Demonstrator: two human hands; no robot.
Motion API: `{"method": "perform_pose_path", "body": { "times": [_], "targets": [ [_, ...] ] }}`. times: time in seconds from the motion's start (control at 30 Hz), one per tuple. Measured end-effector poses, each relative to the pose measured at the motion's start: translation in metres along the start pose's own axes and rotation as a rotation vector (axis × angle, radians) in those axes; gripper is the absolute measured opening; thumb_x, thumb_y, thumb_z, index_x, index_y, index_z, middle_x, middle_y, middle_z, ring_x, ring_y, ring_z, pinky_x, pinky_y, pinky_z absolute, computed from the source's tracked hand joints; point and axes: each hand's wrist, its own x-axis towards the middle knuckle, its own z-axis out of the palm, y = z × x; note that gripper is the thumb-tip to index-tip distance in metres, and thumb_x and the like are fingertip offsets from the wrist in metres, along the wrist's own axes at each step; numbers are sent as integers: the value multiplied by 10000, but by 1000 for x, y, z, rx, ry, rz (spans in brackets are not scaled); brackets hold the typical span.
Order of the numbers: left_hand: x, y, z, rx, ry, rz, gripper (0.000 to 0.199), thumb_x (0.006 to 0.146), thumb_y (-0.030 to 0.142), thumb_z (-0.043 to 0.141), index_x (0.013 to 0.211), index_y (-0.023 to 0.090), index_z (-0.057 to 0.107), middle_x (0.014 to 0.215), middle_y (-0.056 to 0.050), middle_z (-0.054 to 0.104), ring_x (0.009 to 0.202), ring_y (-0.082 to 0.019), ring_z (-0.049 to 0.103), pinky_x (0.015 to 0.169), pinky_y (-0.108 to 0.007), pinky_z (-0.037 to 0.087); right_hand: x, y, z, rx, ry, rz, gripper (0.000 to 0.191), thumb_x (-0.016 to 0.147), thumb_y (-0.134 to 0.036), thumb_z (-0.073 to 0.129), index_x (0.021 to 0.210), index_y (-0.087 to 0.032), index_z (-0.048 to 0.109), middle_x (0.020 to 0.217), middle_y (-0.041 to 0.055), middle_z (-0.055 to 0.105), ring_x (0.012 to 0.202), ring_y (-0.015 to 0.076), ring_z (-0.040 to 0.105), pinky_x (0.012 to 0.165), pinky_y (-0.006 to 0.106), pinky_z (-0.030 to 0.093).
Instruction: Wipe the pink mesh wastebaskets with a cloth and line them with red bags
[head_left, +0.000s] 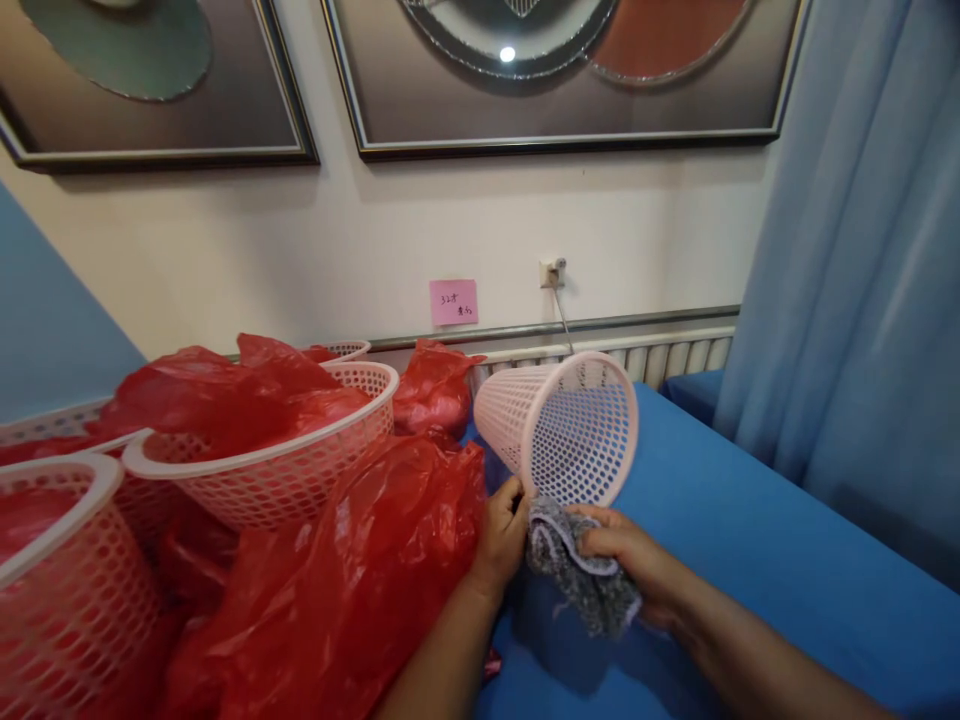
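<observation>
A pink perforated wastebasket (501,408) lies tipped on its side on the blue surface (697,490), its round mouth facing me and to the right. My left hand (504,535) grips the lower left of its rim, fingers curled round the edge. In my right hand (630,560) is a bunched grey cloth (577,570) with pale edging, held just below the rim near my left fingers. Whether the cloth touches the rim I cannot tell. Beside my left forearm lies a large crumpled red plastic bag (360,570).
Several pink baskets stand on the left, among them one with red plastic inside (337,440) and one nearer (67,590). Another red bag (433,385) sits behind. A radiator (686,350) and a socket (553,273) are at the wall; a blue curtain (855,250) hangs right.
</observation>
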Motion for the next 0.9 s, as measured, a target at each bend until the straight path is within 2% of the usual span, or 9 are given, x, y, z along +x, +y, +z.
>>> {"method": "perform_pose_path", "body": {
  "times": [0.07, 0.13, 0.27, 0.37, 0.47, 0.6, 0.73, 0.83, 0.9],
  "targets": [
    [-1, -1, -1, -21, -3, -12, 489, 878, 614, 627, 654, 184, 564, 646, 37, 540, 643, -135, 493, 611, -247, 410, -8, -21, -5, 17, 82, -117, 432, 622, -287, 659, 1048, -226, 690, 830, 42, 752, 624, 209, 686, 632, 352, 584],
    [-1, -1, -2, -53, -5, -24, 536, 886, 661, 596, 641, 188, 538, 639, 38, 517, 639, -132, 469, 612, -251, 395, -10, -48, -13, -15, 283, -370, 538, 657, -325, 703, 1179, -202, 662, 928, 65, 758, 688, 212, 699, 672, 359, 593],
    [-3, -2, -1, -144, -42, -55, 630, 898, 761, 481, 721, 173, 624, 751, -31, 645, 735, -178, 564, 723, -307, 469, 7, -104, -20, -406, 699, -955, 526, 765, -305, 712, 1286, -248, 654, 1199, 59, 698, 1060, 247, 673, 974, 433, 543],
    [-3, -2, 1, -218, -64, -81, 724, 893, 818, 387, 769, 164, 673, 802, -72, 705, 798, -215, 630, 792, -351, 503, 27, -121, -14, -794, 650, -1134, 476, 797, -193, 632, 1265, -267, 682, 1236, 55, 646, 1174, 247, 610, 1083, 450, 464],
    [-1, -3, 0, -291, -54, -102, 787, 865, 864, 343, 853, 167, 709, 851, -86, 737, 855, -240, 667, 821, -377, 524, 33, -99, -4, -1106, 306, -1022, 537, 767, -93, 566, 1257, -277, 687, 1215, 66, 613, 1126, 233, 609, 1018, 421, 497],
    [0, -3, -1, -418, 31, -167, 734, 825, 854, 469, 941, 177, 727, 880, -70, 748, 885, -236, 678, 826, -357, 526, 18, -38, -5, -1445, -62, -765, 560, 728, -66, 563, 1235, -268, 688, 1173, 81, 601, 1037, 242, 592, 900, 394, 515],
    [1, -1, 2, -391, 6, -188, 545, 758, 699, 727, 824, 158, 712, 765, -27, 703, 737, -178, 633, 701, -283, 498, 6, 7, -30, -1649, -55, -552, 427, 740, -54, 527, 1068, -229, 737, 1104, 89, 633, 982, 253, 577, 834, 369, 485],
    [4, -1, 4, -356, 39, -169, 427, 610, 471, 925, 747, 152, 678, 706, 13, 662, 677, -137, 584, 668, -243, 466, 6, 18, -49, -1711, 22, -490, 352, 787, -53, 501, 987, -213, 743, 1140, 92, 648, 997, 251, 575, 816, 344, 460],
    [7, -2, 2, -352, 87, -154, 408, 644, 463, 907, 746, 154, 662, 701, 19, 650, 674, -128, 571, 667, -235, 454, 9, 19, -61, -1751, 84, -469, 311, 847, -80, 488, 940, -222, 748, 1119, 84, 658, 969, 241, 577, 784, 326, 447]
  ]
}}
